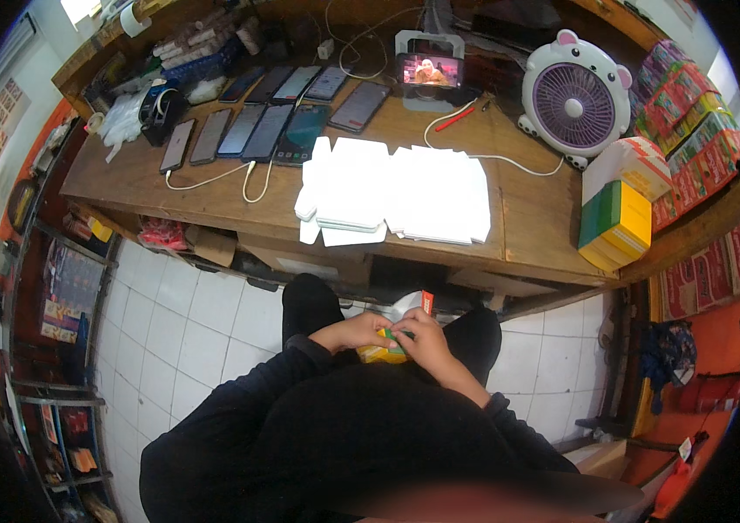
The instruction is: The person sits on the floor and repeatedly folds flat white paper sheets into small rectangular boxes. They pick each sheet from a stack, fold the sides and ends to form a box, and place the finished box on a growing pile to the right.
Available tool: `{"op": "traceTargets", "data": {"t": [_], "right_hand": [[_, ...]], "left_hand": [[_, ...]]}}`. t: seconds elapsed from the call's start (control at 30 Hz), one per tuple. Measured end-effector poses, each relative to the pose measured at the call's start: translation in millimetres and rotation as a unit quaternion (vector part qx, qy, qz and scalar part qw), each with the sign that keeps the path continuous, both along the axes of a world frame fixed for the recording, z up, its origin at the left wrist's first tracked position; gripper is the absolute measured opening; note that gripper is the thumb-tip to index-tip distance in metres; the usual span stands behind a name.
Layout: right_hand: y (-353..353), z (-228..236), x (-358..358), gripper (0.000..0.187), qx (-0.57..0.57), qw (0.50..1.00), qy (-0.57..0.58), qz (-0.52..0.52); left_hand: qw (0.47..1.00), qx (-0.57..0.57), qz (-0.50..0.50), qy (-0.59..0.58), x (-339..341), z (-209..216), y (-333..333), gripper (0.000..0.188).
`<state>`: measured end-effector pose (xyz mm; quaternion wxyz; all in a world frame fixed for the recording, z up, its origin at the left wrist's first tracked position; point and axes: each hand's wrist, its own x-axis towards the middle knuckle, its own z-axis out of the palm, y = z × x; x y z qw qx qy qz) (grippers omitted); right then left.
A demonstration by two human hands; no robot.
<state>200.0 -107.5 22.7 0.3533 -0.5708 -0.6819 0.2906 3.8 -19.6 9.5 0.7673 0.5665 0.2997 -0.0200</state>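
In my lap, between my knees, I hold a small carton (377, 356) with yellow and green sides and a white and orange part sticking up. My left hand (354, 333) grips it from the left, fingers bent at its upper edge. On the other side my right hand (425, 338) has its thumb and fingers closed on the same edge, close to the left fingertips. My fingers hide much of the carton. Ahead on the wooden table (527, 205) lie two stacks of flat white cartons, a left stack (348, 187) and a right stack (441, 193).
Yellow and green boxes (618, 231) stand at the table's right edge, before piled red packs (701, 148). A bear-shaped fan (574, 100) is behind. Several phones (267, 132) and white cables lie at left. A lit phone (430, 71) leans on a stand. Shelves (60, 401) line the left.
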Motion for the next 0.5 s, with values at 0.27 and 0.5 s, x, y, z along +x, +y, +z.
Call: {"op": "traceTargets", "data": {"t": [0.27, 0.5], "right_hand": [[11.7, -20.9, 15.8, 0.083, -0.086, 0.961, -0.068, -0.254], [20.2, 12.5, 50.1, 0.046, 0.012, 0.985, 0.114, -0.129]], "left_hand": [[0.982, 0.125, -0.124, 0.065, 17.0, 0.9, -21.4, 0.025], [0.833, 0.493, 0.251, 0.001, 30.6, 29.1, -4.0, 0.049]]}}
